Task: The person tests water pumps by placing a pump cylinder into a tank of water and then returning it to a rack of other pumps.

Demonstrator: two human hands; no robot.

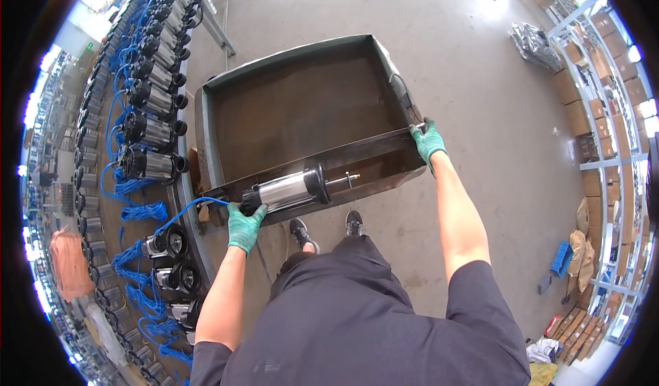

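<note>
**Dark shirt [364,324] up close, green gloves by a big tank [210,135]**

Past the shirt, a silver pump [285,191] with black ends lies along the near side of the tank. Its thin metal pipe [338,179] points right. The left hand [245,228] touches the pump's left end, by a blue cord [185,209]; I can't tell if it grips it. The right hand [428,140] has bent fingers at the tank's right side; I can't tell if they are closed. More pumps [152,133] sit in rows on the left. Brown boxes [576,115] are on the right.
</note>
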